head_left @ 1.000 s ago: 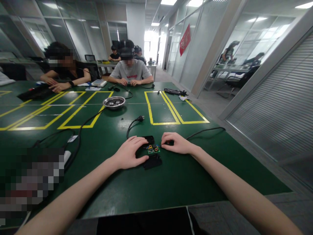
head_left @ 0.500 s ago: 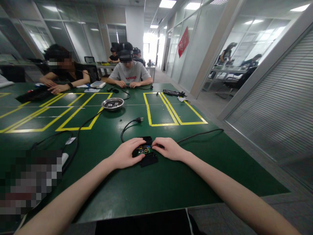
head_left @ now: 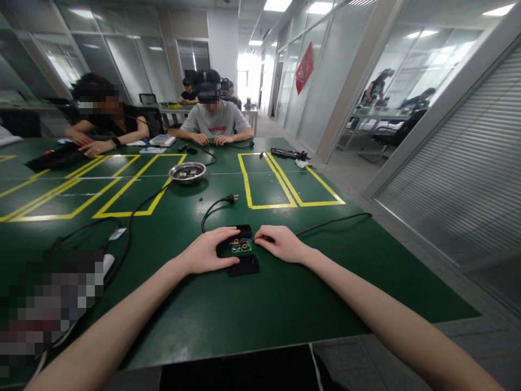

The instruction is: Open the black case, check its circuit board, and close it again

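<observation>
A small green circuit board (head_left: 241, 245) with copper-coloured coils lies between two black plastic case halves. The far half (head_left: 245, 230) is partly under my left fingers, and the near half (head_left: 246, 264) rests flat by my left thumb. My left hand (head_left: 207, 250) is open around the board's left side, thumb and fingers spread apart. On the other side, my right hand (head_left: 283, 243) pinches the black cable (head_left: 321, 225) close to the board's right edge; the fingertips hide the exact grip. A second cord with a plug (head_left: 232, 199) curves out beyond my left hand.
A metal bowl (head_left: 187, 172) with small metal parts stands farther left. Yellow tape outlines mark the green table (head_left: 228, 320). A folded black tripod (head_left: 290, 154) lies at the back right. Cables run along the left. Two people sit across the table, their hands on its far side.
My left thumb and fingers have spread farther apart, and the near case half has moved slightly left and towards me. More of the board shows. My right hand has shifted a little.
</observation>
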`<state>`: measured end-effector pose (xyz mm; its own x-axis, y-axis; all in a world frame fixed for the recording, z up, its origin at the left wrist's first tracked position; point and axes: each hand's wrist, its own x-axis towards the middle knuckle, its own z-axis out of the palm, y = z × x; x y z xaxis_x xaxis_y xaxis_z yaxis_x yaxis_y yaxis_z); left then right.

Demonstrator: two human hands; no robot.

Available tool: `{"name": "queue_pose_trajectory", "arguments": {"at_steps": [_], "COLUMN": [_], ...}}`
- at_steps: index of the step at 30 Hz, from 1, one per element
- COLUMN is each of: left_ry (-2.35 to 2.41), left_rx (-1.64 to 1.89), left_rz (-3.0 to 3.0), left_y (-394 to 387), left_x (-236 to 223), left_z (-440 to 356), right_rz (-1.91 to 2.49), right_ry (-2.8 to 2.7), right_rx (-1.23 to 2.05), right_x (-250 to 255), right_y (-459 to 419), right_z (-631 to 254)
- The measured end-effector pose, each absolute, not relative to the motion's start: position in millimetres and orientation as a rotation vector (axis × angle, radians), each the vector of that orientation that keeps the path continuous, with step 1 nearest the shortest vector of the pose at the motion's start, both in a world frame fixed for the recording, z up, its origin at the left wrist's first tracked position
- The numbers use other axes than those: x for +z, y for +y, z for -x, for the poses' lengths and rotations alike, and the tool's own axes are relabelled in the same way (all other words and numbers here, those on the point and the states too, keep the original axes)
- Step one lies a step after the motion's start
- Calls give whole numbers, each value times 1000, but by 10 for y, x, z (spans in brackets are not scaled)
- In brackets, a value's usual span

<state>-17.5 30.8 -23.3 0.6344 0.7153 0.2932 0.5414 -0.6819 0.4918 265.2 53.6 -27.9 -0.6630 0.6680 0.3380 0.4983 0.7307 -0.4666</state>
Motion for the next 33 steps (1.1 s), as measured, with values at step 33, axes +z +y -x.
{"name": "queue_pose_trajectory", "arguments": {"at_steps": [33], "left_ry": [1187], "left_rx": [792], "left_rz": [-2500], "left_y": [309], "left_x": [-66], "left_z": [187], "right_rz": [769], "right_ry": [-2354], "right_rx": [454], "right_x": [-271], "right_y": [520], "right_z": [-2671]}}
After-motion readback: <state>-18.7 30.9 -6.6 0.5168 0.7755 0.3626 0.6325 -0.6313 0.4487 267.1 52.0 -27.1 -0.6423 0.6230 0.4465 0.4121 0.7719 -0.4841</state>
